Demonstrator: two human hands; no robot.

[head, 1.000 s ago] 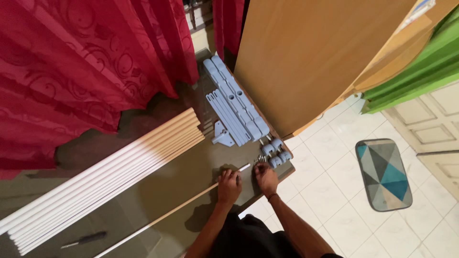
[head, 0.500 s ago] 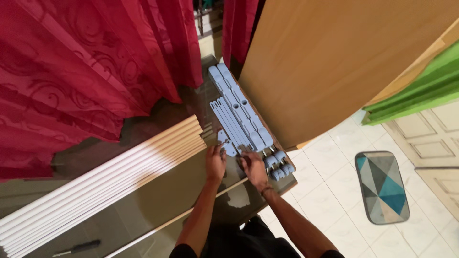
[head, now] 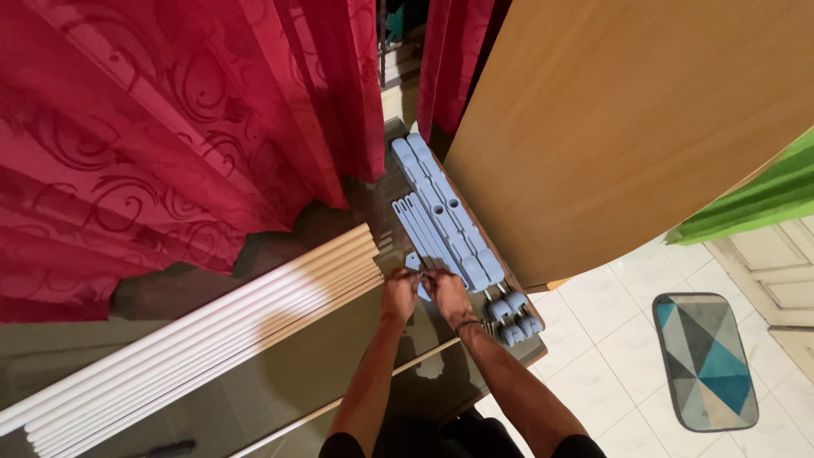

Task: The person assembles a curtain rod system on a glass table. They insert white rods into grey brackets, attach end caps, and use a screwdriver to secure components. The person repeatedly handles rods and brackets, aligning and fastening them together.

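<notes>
1. Both hands meet at the near end of the long, thin grey-blue plastic strips (head: 417, 227) that lie flat on the dark, shiny worktop (head: 314, 373)

2. The left hand (head: 398, 293) is curled with its fingers pinched close at the strip ends; I cannot tell if it really grips one or only touches it

3. The right hand (head: 447, 293) sits just beside it, fingers bent down on the same spot; again I cannot see a clear hold

4. The strips look light and a bit bendy, so I think a long one would sag if lifted by one tip

5. A safer hold, I would guess, is one hand near the end and the other further along, pinching the flat sides

6. The plastic looks smooth, so it might slip from loose fingers

7. Beside them lie thicker grey-blue plastic bars with round holes (head: 445, 216), and small grey wheels (head: 513, 315) sit near the worktop edge

8. A row of long white and pale wooden rods (head: 212, 339) lies to the left, well apart from the hands

9. A red patterned curtain (head: 144, 127) hangs behind, and a big tan wooden board (head: 627, 119) leans on the right
</notes>
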